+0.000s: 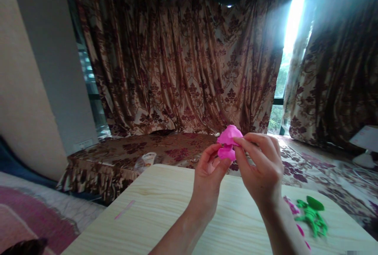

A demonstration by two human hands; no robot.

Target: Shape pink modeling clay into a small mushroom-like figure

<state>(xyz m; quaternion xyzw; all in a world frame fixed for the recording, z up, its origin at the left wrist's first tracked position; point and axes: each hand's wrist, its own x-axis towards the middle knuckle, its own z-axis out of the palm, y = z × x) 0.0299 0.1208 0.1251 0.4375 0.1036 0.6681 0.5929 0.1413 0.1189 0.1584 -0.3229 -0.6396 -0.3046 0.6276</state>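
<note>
Both my hands are raised above a pale wooden table (165,211), pinching one lump of bright pink modelling clay (228,140). My left hand (209,176) grips the lower part of the clay between thumb and fingers. My right hand (260,164) pinches the upper part with thumb and forefinger. The clay looks folded into two lobes. Both hands are closed on it, held well above the tabletop.
A green clay figure (313,215) and pink clay bits (292,205) lie at the table's right side. A thin pink strip (124,209) lies on the left. Behind are a patterned bench (118,152) with a small plastic cup (147,159), and heavy curtains (189,66).
</note>
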